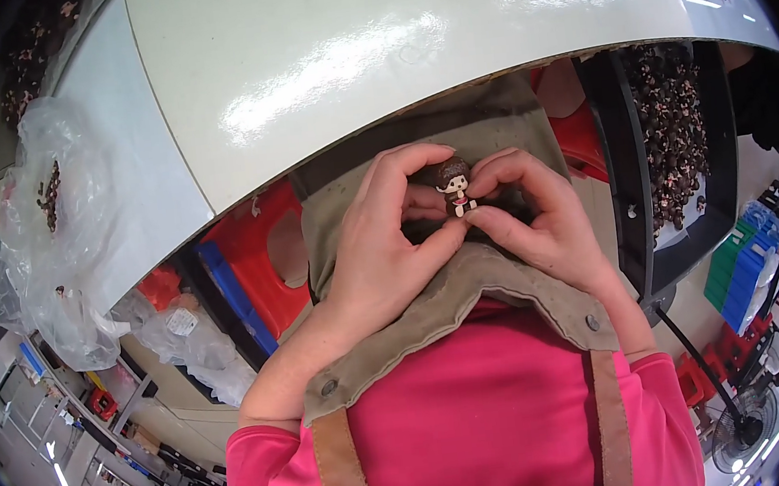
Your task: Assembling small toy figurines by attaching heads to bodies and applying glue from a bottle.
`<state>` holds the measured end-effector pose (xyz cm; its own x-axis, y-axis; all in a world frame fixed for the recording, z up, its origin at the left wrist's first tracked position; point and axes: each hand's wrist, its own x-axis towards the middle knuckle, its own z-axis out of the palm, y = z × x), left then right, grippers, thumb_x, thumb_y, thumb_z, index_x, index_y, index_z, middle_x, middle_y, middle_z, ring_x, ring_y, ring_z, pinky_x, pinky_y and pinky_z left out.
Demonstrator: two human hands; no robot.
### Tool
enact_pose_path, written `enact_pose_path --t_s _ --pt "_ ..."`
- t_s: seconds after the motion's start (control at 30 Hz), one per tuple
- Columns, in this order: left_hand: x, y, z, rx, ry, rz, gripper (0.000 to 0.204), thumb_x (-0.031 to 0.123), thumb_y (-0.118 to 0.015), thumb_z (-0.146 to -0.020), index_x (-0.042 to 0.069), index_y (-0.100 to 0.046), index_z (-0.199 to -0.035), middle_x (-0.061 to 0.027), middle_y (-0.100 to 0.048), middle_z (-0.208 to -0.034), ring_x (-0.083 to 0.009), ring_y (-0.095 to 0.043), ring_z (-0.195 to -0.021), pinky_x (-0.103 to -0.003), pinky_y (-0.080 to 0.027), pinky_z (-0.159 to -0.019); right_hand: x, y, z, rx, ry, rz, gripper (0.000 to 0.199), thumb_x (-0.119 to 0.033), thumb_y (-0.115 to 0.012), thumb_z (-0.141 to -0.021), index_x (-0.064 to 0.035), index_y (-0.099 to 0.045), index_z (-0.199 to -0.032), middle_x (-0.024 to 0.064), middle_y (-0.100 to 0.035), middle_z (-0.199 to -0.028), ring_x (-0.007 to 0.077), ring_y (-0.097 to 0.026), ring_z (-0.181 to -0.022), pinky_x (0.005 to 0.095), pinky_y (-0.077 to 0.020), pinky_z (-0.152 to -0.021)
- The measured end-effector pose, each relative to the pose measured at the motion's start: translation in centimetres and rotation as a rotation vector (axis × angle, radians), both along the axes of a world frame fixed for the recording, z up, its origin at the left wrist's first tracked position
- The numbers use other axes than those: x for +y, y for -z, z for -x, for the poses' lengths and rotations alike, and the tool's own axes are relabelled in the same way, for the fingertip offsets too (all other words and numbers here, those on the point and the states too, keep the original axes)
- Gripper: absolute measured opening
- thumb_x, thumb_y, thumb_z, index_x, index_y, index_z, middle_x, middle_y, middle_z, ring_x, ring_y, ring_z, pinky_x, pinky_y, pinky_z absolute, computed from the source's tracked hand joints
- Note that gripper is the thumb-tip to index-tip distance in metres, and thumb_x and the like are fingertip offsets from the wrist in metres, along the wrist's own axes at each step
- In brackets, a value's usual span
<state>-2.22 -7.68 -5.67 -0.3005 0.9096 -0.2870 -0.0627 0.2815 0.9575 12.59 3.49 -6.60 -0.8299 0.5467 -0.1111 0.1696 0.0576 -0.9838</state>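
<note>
A tiny doll figure (453,184) with brown hair and a red-and-white body sits between both my hands, just below the white table's edge and above my khaki apron (434,305). My left hand (385,243) pinches it from the left with thumb and fingers curled around it. My right hand (538,213) grips it from the right, fingertips touching its head and feet. Both hands press together around the figure.
A white table (369,46) curves across the top. A black tray (668,138) full of several small brown figures stands at the right. Clear plastic bags (50,222) lie at the left. Red stools (257,247), blue and green crates (757,266) and a fan (745,419) are below.
</note>
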Motion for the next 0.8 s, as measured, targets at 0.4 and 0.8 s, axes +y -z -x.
enact_pose_path --t_s 0.4,0.8 --pt "-0.4 -0.3 1.1 -0.513 -0.014 0.047 0.034 0.011 -0.045 -0.097 0.001 -0.040 -0.129 -0.0061 -0.053 -0.113 -0.0093 -0.055 -0.099 -0.025 -0.046 -0.090 -0.1 0.0 0.3 0.005 0.002 -0.041 0.026 -0.008 -0.072 -0.076 -0.0023 -0.056 -0.096 0.0071 -0.060 -0.092 0.0184 -0.059 -0.083 0.0282 -0.0470 -0.072" --pt "-0.2 0.3 0.5 -0.656 -0.079 0.047 0.037 0.013 -0.043 -0.098 0.001 -0.040 -0.133 -0.0068 -0.052 -0.119 -0.0108 -0.053 -0.105 -0.025 -0.045 -0.092 0.1 0.2 0.0 -0.011 0.005 -0.063 0.026 -0.005 -0.073 -0.075 -0.0020 -0.055 -0.094 0.0084 -0.058 -0.090 0.0195 -0.059 -0.084 0.0290 -0.0484 -0.072"
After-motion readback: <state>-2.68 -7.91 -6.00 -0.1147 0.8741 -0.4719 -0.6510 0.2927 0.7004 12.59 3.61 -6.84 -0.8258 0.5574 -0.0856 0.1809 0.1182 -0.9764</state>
